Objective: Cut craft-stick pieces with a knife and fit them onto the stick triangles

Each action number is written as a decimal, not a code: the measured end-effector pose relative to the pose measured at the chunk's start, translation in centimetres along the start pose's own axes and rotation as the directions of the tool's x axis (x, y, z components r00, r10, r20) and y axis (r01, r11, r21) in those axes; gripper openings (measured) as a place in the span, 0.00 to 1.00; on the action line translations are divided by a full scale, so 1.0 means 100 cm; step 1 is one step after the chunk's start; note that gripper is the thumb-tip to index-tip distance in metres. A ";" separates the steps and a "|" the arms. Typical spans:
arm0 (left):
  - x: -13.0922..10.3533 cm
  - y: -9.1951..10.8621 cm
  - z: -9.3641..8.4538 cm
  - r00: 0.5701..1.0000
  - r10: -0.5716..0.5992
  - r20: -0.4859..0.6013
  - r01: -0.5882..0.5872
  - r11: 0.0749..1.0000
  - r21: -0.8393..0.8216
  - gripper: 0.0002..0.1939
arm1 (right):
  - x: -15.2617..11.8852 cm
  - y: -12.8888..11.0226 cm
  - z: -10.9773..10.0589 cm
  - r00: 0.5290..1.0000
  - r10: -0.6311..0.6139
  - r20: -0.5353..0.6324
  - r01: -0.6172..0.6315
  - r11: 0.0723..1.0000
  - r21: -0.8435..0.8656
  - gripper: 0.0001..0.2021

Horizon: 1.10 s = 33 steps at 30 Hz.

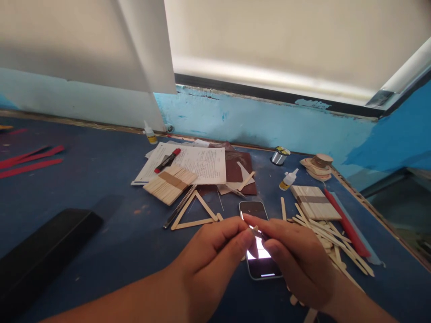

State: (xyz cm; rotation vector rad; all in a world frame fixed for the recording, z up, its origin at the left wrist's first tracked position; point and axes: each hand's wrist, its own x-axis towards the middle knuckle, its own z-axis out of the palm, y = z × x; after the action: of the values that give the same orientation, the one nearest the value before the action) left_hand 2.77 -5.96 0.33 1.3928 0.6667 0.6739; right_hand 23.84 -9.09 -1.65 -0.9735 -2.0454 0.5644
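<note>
Both hands pinch one small wooden stick piece (255,231) over lit phone (258,237): left hand (215,251); right hand (296,258); printed sheet (198,163) text unreadable.

both forearms are bare, left hand (210,251) and right hand (296,258) ungloved.

A blue table (101,188) bears sticks (170,184), papers (202,163), phone (259,242).

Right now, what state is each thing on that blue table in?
Phone: flat, screen lit.
Small wooden piece: pinched between left hand and right hand.
Stick triangle: assembled, flat.
Red marker: capped, on papers.
Glue bottle: on its side, capped.
Stick bundle: banded.
Loose sticks: scattered.
</note>
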 end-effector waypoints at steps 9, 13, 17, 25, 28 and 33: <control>-0.001 -0.014 0.000 0.999 -0.051 -0.001 0.051 0.994 -0.092 0.18 | -0.001 -0.005 0.003 1.000 0.011 0.003 -0.011 0.999 0.032 0.22; -0.005 -0.011 0.000 0.978 -0.152 0.143 0.184 0.950 -0.253 0.20 | 0.000 0.000 0.004 0.999 0.016 -0.031 -0.017 0.999 -0.028 0.22; -0.019 0.003 0.008 0.962 -0.116 0.249 0.185 0.943 -0.277 0.24 | 0.006 0.018 0.005 0.938 0.219 -0.268 -0.247 0.966 -0.073 0.17; 0.000 -0.002 -0.010 0.982 -0.089 0.167 0.146 0.919 -0.365 0.20 | 0.000 0.007 0.004 0.979 0.099 -0.176 -0.114 0.991 -0.076 0.21; 0.003 -0.006 -0.012 0.986 -0.074 0.150 0.116 0.948 -0.296 0.20 | -0.003 -0.002 0.005 0.991 0.053 -0.125 -0.064 0.995 -0.082 0.22; 0.001 -0.009 -0.010 0.982 -0.078 0.172 0.119 0.962 -0.245 0.19 | -0.003 -0.008 0.004 0.999 0.000 -0.043 -0.001 0.999 -0.042 0.23</control>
State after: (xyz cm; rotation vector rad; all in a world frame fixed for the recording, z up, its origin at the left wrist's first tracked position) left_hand 2.13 -5.33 -0.66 1.1542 0.4993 0.5404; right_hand 23.28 -9.82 -1.53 -1.0027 -2.0267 0.4984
